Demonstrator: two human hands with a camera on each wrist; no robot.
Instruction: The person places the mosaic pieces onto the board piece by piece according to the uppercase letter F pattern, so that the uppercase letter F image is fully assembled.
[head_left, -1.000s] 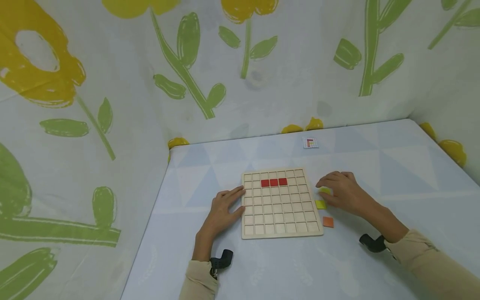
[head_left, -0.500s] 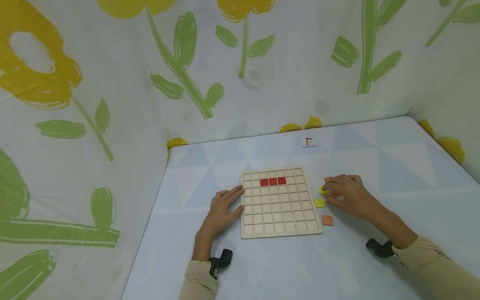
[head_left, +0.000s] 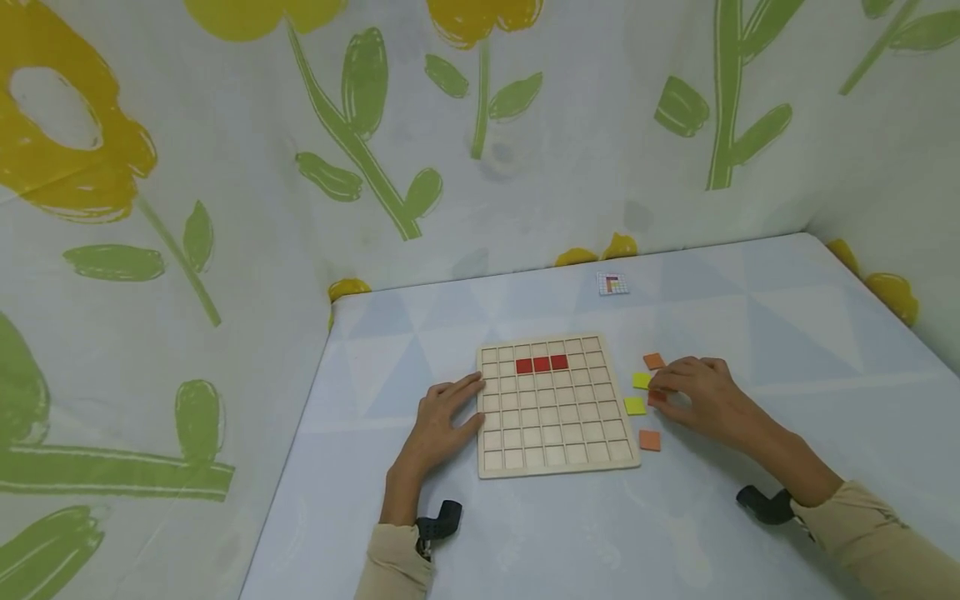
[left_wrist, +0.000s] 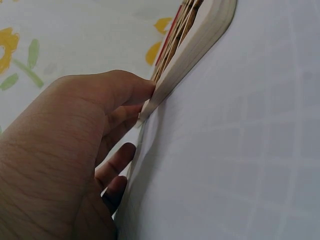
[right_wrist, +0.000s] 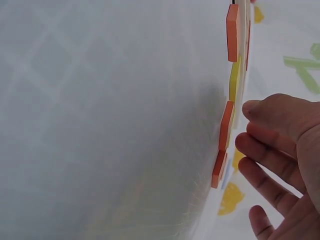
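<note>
A wooden grid board (head_left: 555,417) lies on the table with three red tiles (head_left: 542,364) in a row near its far edge. My left hand (head_left: 442,421) rests at the board's left edge, its thumb and fingertips touching the rim, as the left wrist view also shows. To the right of the board my right hand (head_left: 701,396) hovers over an orange tile (head_left: 657,397), partly hidden by the fingers. In the right wrist view its thumb and fingers are apart and hold nothing; an orange tile (right_wrist: 226,125) lies close by.
Beside the board's right edge lie two yellow tiles (head_left: 634,406), a near orange tile (head_left: 649,440) and a far orange tile (head_left: 654,361). A small pattern card (head_left: 612,284) lies at the back. Flower-printed cloth walls (head_left: 247,150) stand behind and left of the table.
My right hand has drawn back to the right from the yellow tiles, uncovering the far orange tile and one yellow tile. The left hand stays at the board's edge.
</note>
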